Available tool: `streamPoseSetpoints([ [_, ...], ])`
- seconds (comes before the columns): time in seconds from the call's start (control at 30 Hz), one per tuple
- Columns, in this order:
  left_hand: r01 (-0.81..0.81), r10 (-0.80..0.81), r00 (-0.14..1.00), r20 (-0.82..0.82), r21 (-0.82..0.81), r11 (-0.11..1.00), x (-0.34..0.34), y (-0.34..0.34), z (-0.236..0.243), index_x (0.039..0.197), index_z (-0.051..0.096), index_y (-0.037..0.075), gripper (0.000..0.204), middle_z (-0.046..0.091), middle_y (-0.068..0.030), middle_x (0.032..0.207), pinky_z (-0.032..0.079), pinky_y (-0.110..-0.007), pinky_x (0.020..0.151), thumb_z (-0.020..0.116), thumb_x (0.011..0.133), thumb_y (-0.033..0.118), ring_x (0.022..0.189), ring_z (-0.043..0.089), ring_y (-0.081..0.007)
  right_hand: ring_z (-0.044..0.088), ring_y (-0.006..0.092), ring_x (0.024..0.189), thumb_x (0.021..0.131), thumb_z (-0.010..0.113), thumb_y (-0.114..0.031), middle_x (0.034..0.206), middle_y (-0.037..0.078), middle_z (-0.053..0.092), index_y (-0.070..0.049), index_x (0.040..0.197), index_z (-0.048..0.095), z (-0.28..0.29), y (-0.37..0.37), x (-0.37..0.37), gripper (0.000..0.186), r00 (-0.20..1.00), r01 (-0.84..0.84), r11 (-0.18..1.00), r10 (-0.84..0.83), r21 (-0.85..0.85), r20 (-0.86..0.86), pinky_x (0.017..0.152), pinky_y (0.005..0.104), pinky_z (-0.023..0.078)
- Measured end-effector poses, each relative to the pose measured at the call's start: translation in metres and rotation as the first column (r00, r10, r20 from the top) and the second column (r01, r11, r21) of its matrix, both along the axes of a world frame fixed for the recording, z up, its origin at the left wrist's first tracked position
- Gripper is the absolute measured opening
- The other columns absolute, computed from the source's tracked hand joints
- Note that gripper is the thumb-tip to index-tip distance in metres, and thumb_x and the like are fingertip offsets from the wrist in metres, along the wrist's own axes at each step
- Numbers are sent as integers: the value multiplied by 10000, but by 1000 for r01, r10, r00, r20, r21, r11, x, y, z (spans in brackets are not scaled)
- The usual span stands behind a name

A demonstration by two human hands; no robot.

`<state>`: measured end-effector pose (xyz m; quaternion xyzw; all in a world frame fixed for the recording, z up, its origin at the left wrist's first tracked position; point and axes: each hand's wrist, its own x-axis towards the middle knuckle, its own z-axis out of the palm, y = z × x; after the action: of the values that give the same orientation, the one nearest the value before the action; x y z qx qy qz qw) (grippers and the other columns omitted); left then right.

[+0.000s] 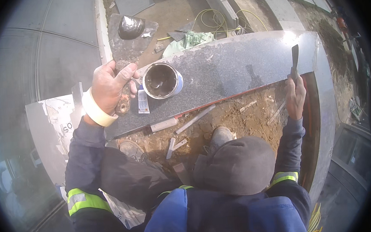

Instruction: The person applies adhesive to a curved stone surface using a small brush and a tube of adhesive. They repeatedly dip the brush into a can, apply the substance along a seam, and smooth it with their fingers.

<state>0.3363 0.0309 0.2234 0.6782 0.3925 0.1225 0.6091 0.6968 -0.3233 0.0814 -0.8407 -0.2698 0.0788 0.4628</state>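
My right hand (295, 98) is closed round the handle of a putty knife (295, 60), its dark blade pointing away from me at the right end of the stone slab. On the left, my left hand (112, 87) grips a long, dirt-crusted piece (123, 103) with a small hole in its near end; its exact kind is unclear. A cream tape roll (96, 108) sits round my left wrist. Just right of that hand, an open tin (176, 86) of dark paste stands on the grey speckled slab (220, 67). A small white-and-blue tube or packet (143, 102) lies beside the tin.
Under the slab's near edge is dirt ground (236, 117) with wood strips (195, 118) around my boots. Beyond the slab lie green sheeting (193, 39), a yellow hose (215, 18) and a dark shiny bundle (131, 27). Dark glazed panels (66, 42) rise at left.
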Motion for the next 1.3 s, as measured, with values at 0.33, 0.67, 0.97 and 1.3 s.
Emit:
streamPoseSetpoints([
  [0.33,205,-205,979,14,-144,968,-3,-8,-7,1101,592,-73,317,668,-83,884,528,-245,565,669,1003,219,664,641,-110,580,134,671,1064,544,-329,869,86,624,51,1308,599,122,141,-95,455,779,-600,798,597,-49,192,597,286,473],
  [0.67,-12,42,964,264,-114,993,11,-35,-16,1172,553,-92,300,651,-95,907,551,-283,623,631,1023,156,706,644,-146,528,92,484,1104,437,-403,791,49,630,-6,1103,585,90,153,-160,424,395,-421,731,680,537,-618,394,223,364],
  [0.97,25,-23,988,155,-12,1000,7,-55,-8,1155,592,-62,232,644,-52,848,500,-251,583,624,1016,121,663,613,-106,536,87,483,1098,455,-403,758,37,623,-27,976,583,89,162,-162,415,439,-443,737,675,511,-593,387,218,349],
  [1.3,252,-267,953,-142,-113,961,7,-51,10,1062,589,-1,235,636,-27,784,455,-233,514,607,1031,231,596,574,-90,569,109,578,1073,531,-318,812,57,625,21,1124,665,124,154,-130,369,653,-640,708,706,299,-274,514,252,440],
])
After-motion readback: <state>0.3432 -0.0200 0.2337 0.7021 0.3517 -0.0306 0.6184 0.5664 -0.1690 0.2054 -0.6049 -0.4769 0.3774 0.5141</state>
